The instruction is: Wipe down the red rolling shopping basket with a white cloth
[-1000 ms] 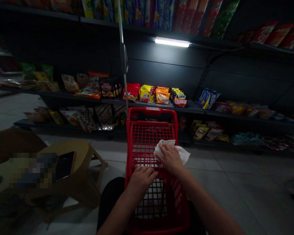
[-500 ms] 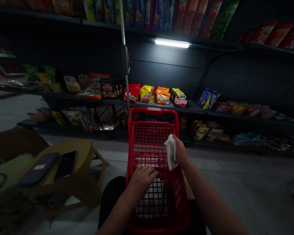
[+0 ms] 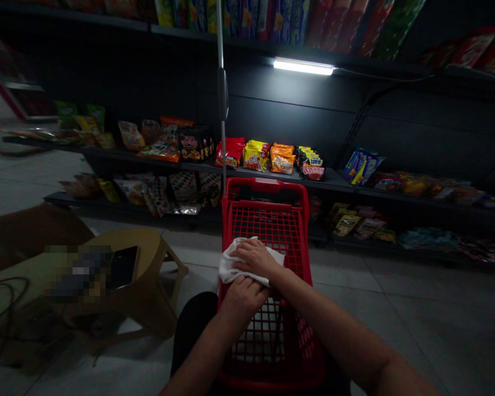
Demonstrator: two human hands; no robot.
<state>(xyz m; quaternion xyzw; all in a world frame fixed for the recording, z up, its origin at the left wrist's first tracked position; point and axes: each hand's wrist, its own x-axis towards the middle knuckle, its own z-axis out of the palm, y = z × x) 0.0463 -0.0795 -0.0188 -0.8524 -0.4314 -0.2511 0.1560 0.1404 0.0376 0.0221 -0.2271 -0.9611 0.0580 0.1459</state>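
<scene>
A red plastic shopping basket (image 3: 272,220) with a mesh wall stands tipped on end in front of me, resting on my lap. My right hand (image 3: 256,257) presses a white cloth (image 3: 230,267) flat against the left part of the mesh, fingers closed over the cloth. My left hand (image 3: 243,297) sits just below it, gripping the basket's near left edge with curled fingers. The two hands touch or nearly touch.
A tan plastic stool (image 3: 148,275) with a dark phone (image 3: 122,267) on it stands to my left. Dark shelves (image 3: 330,179) of snack packets run across the back under a light strip (image 3: 303,66). A metal pole (image 3: 221,93) rises behind the basket. Cables (image 3: 0,297) lie at far left.
My right hand swept the cloth from the basket's right side, lifting it off briefly, over to the left side above my left hand. The view shifted slightly left.
</scene>
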